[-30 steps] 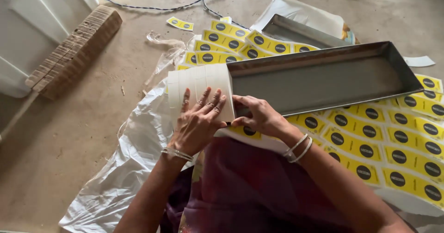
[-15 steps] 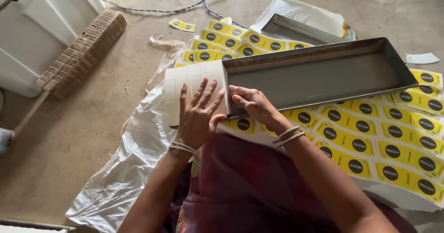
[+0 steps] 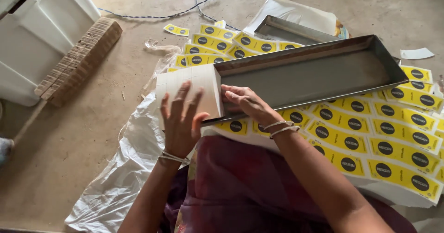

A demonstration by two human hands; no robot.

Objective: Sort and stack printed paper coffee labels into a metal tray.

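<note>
Left hand (image 3: 181,122) lies flat, fingers spread, on one white block of stacked cards (image 3: 188,90) at the near-left end of a long grey metal tray (image 3: 310,73), frame centre. Right hand (image 3: 245,102), fingers curled, pinches the tray's near rim beside the block. A second tray (image 3: 291,29) sits upper centre. Yellow labels (image 3: 384,140) with black ovals, too many to count, fan across the right. Crinkled clear plastic sheet (image 3: 115,187) lies lower left on the concrete floor (image 3: 69,140).
</note>
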